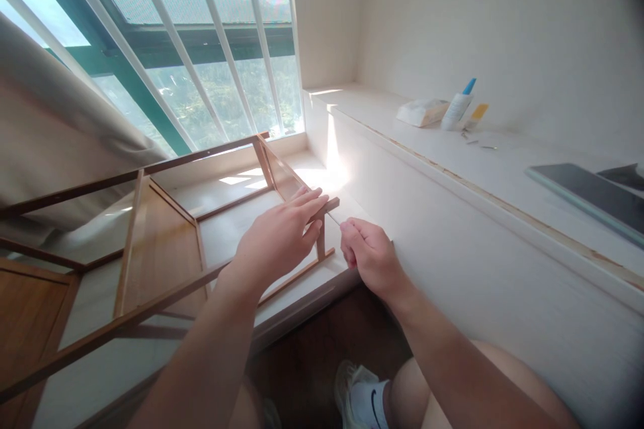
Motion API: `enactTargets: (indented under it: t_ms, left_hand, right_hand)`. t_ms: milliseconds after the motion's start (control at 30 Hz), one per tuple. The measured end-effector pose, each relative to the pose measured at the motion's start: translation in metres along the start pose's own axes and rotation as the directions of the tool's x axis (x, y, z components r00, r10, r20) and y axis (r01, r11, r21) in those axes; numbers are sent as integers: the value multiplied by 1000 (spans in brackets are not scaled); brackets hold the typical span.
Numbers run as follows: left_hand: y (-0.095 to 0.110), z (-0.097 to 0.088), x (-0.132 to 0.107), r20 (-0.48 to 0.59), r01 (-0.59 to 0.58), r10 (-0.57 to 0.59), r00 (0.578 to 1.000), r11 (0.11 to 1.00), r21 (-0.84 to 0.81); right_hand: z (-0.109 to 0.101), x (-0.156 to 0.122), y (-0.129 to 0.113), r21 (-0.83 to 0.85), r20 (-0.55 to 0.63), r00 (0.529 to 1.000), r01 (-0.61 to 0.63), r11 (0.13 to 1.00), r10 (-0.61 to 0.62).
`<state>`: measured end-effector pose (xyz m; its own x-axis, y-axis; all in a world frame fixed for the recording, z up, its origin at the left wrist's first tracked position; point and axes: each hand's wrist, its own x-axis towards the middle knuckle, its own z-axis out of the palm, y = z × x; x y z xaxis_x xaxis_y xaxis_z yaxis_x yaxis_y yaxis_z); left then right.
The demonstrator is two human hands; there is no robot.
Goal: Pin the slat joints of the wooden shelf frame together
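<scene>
A wooden shelf frame (166, 248) lies on its side across a white window ledge (302, 177). My left hand (282, 238) rests on the frame's near corner, fingers stretched flat over the top bar (329, 204). My right hand (367, 255) is just right of that corner, fingers pinched on a thin metal tool or screw (333, 218) whose tip points at the end of the bar. What the pinch holds is too thin to name.
A white counter (453, 154) runs along the right with a tissue pack (421, 111), a blue-capped bottle (457, 107), small screws (477, 144) and a dark tablet (588, 198). A curtain (60, 120) hangs left by the barred window (201, 47). My knee and shoe (365, 395) are below.
</scene>
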<state>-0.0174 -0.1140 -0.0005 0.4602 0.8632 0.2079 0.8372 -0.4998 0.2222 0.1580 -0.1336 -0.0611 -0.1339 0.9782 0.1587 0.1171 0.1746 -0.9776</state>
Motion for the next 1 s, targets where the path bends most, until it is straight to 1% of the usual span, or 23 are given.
enactTargets:
  t_ms: [67,133,167,233,300,367,533,700,867,1000]
  left_hand:
    - [0,0,0,-2,-3,3,1000,1000,8]
    - [1,-1,0,-6,-7,7,1000,1000,11]
    - [1,-1,0,-8,-8,8,1000,1000,12]
    - [1,0,0,-10,-11,11,1000,1000,14]
    - [0,0,0,-16,-13,13,1000,1000,18]
    - [-1,1,1,-23,-15,15,1000,1000,19]
    - [-2,3,1,-25,-23,23,999,1000,11]
    - [0,1,1,-28,-19,20,999,999,36]
    - [2,0,0,-20,-23,25,999,997,68]
    - [1,1,0,-16,-17,18,1000,996,90]
  right_hand:
    - [6,-1,2,237,12,997,-77,968,76]
    - [12,-1,3,434,29,992,-126,892,126]
    - [14,-2,3,504,34,989,-142,852,144]
    - [16,-2,2,593,40,984,-164,788,174]
    - [18,-3,0,631,39,980,-177,755,196]
    - [21,-5,-1,637,22,978,-173,751,206]
    - [27,-9,3,607,-40,982,-124,785,186]
    - [26,-11,5,566,-93,983,-76,821,155]
    - [22,-10,7,484,-87,990,-60,873,116]
    - [20,-8,8,359,-76,992,-69,931,103]
